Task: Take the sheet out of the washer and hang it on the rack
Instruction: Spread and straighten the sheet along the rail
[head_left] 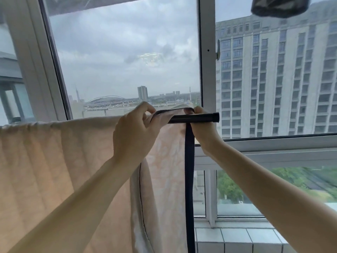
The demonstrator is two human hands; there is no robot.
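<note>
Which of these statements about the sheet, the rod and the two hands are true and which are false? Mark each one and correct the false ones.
1. The sheet is draped over the black rod. True.
2. Only one hand touches the sheet. False: the left hand and the right hand both hold its dark-trimmed edge at the rod.
3. The rod's end beside the right hand is bare. True.
4. The sheet is bundled in the person's arms. False: it hangs down from the rod.
</note>
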